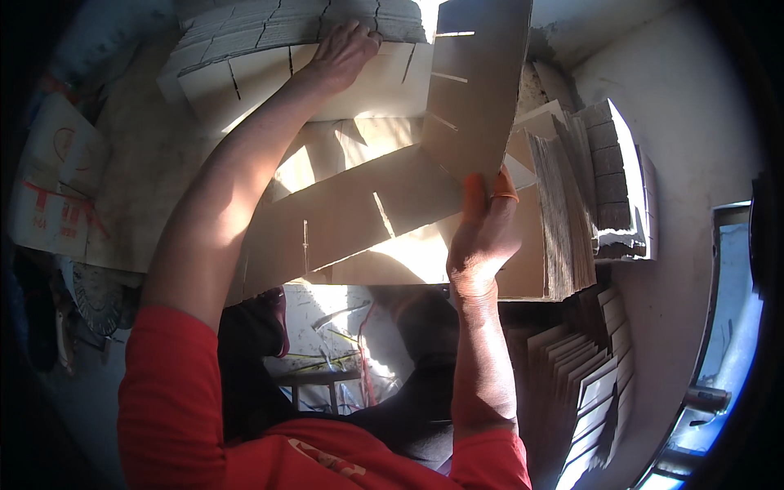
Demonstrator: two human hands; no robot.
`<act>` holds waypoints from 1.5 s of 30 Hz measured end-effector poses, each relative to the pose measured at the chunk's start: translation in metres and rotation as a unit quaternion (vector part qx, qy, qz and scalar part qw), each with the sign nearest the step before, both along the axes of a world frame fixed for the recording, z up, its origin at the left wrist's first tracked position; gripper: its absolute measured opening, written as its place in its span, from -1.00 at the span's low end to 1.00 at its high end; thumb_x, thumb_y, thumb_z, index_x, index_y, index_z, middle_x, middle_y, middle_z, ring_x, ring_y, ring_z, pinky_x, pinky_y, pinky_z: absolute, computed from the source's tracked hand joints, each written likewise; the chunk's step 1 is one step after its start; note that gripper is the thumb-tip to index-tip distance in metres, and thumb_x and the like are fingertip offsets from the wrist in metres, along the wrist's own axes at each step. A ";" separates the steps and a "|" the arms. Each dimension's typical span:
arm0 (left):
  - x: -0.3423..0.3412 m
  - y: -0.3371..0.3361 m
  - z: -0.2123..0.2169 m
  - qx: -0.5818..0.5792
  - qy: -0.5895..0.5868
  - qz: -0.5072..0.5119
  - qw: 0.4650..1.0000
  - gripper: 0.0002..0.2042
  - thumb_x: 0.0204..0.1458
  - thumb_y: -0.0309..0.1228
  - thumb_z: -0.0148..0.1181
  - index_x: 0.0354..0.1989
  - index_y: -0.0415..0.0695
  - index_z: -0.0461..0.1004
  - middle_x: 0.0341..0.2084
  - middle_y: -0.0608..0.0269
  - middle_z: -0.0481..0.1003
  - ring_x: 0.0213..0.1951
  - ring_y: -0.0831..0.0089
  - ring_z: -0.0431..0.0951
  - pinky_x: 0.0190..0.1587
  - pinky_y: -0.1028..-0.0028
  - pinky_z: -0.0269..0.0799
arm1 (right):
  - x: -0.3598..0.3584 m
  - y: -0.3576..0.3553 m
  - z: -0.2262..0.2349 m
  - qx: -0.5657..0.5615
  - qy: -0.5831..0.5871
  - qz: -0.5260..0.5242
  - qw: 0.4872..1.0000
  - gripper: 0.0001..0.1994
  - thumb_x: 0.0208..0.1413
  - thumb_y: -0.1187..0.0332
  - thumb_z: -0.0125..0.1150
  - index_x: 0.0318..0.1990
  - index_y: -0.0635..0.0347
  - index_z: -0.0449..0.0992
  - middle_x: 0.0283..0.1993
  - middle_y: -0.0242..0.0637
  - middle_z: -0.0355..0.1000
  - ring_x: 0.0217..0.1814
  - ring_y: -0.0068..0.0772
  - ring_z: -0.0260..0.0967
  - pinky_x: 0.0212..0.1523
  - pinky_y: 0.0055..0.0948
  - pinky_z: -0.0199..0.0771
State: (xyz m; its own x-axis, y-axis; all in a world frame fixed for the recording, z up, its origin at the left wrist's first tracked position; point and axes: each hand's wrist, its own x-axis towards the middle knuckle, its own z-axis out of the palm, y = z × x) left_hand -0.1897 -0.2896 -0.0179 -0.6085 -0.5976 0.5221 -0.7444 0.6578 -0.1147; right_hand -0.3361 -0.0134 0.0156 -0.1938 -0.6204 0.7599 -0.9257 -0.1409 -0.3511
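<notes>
My right hand, with orange covers on its thumb and a finger, grips slotted cardboard pieces where two meet at an angle. One slotted cardboard piece rises toward the far side; the other cardboard piece slants down to the left. My left hand reaches to the far stack of slotted cardboard strips. Its fingers are curled over the edge of the front pale cardboard strip, which has dark slots. The fingertips are partly hidden there.
Further cardboard stacks stand at the right, beside the wall. More cardboard pieces lean lower right. A box panel with red print is at the left. Below the work surface are a small stool and scattered straps on the floor.
</notes>
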 end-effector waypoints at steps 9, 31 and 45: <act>0.014 0.024 0.011 -0.055 0.060 -0.106 0.991 -0.77 -0.20 -0.59 0.13 -0.29 -0.14 0.49 -0.38 0.28 0.47 -0.20 0.32 0.43 -0.12 0.32 0.33 | -0.002 0.004 0.004 0.010 -0.035 -0.016 0.999 -0.55 0.10 0.65 0.16 0.16 0.35 0.28 -0.07 0.01 0.49 -0.19 -0.24 0.57 -0.29 -0.49 0.58; 0.007 0.070 0.003 -0.027 0.139 -0.237 0.961 -0.87 -0.21 -0.69 0.05 -0.47 -0.23 0.29 -0.61 0.02 0.41 -0.43 0.03 0.52 -0.42 0.14 0.38 | -0.006 0.006 0.007 -0.017 -0.050 0.056 0.997 -0.51 0.10 0.77 -0.04 0.23 0.39 0.20 0.12 0.13 0.37 0.06 -0.25 0.46 0.01 -0.47 0.51; 0.003 0.105 0.021 0.104 0.063 -0.174 0.977 -0.88 -0.18 -0.66 0.03 -0.44 -0.22 0.34 -0.63 0.00 0.42 -0.47 0.03 0.51 -0.48 0.14 0.36 | -0.005 0.009 0.012 0.025 -0.044 0.014 0.999 -0.56 0.09 0.74 0.01 0.16 0.41 0.26 0.07 0.12 0.41 0.02 -0.23 0.49 -0.05 -0.47 0.54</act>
State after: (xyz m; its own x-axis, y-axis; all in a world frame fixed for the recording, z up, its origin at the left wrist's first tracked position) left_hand -0.1864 -0.1848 0.0026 -0.7324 -0.4663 0.4962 -0.4704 0.8733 0.1264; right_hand -0.3409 -0.0042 0.0279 -0.2395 -0.6637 0.7087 -0.8872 -0.1469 -0.4374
